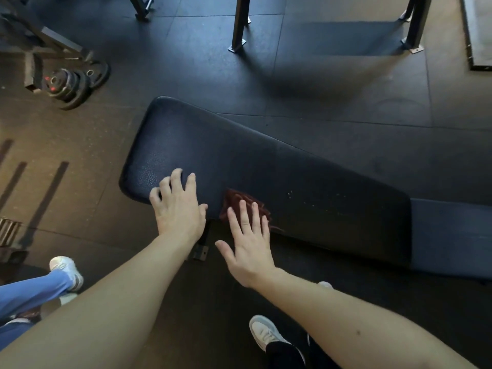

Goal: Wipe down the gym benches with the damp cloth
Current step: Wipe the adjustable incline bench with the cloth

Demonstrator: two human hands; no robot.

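Note:
A black padded gym bench (239, 155) runs from the middle left to the right edge. On its near edge lies a dark red cloth (234, 202). My right hand (249, 242) presses flat on the cloth with straight fingers and covers its near part. My left hand (177, 206) rests on the bench pad to the left of the cloth, fingers spread and bent at the tips, holding nothing.
Stacked weight plates (70, 85) and a rack frame stand at the far left. Metal rack legs (239, 25) rise at the back. Another person's blue trouser leg and white shoe (66, 271) are at the near left. My own white shoe (266, 332) is below.

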